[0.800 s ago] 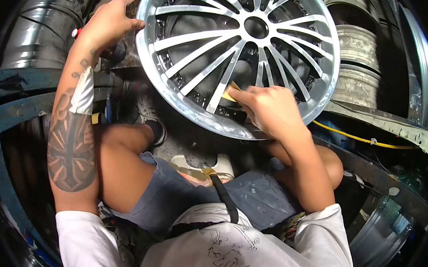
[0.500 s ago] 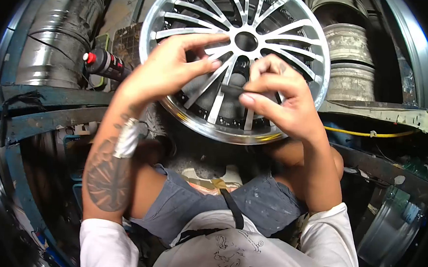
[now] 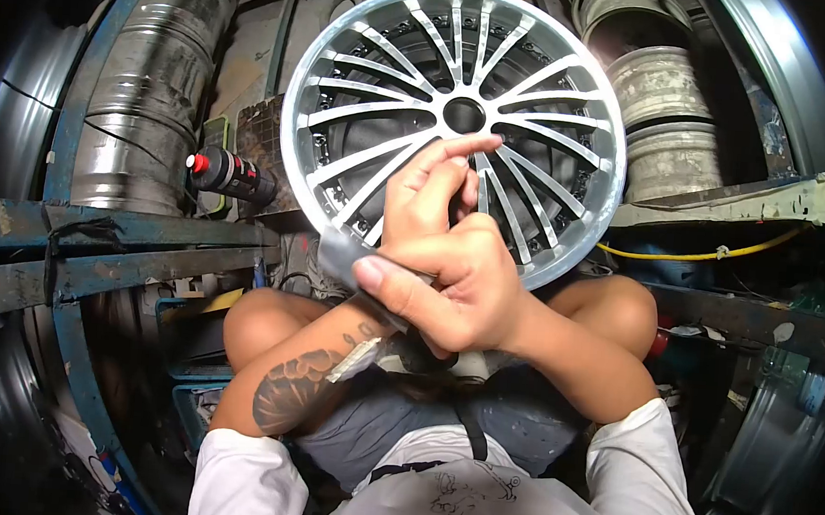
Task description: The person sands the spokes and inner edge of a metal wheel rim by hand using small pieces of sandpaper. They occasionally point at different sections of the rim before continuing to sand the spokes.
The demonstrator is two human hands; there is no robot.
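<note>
Silver multi-spoke alloy wheel rim (image 3: 486, 100): report its position.

— I log it upright on its edge, face turned to the camera, just beyond the person's bare knees. Both hands cover its lower edge, so I cannot tell what carries it.

— Condition of the hands?

— I record the right hand (image 3: 473, 286) in front, its fingers curled in tight. The thumb is pressed flat across a grey flat strip (image 3: 338, 252). That strip is blurred and I cannot tell its material. The left hand (image 3: 426, 196) sits just behind and above the right hand, touching it. Its index finger is stretched out in front of the spokes below the hub and its other fingers are loosely bent. Its palm is hidden, so I cannot tell whether it grips anything, nor whether it touches the rim. I also note a white strip of tape (image 3: 358, 357) on the tattooed left forearm.

— Surroundings?

— To the left of the rim, near it but apart, a black bottle with a red cap (image 3: 232, 174) lies on its side. On the right, a stack of dull bare metal rims (image 3: 667, 113) stands just beside the wheel. Below that stack a yellow cable (image 3: 700, 254) runs under a paint-scuffed ledge. Blue metal rails (image 3: 99, 226) cross on the left.
</note>
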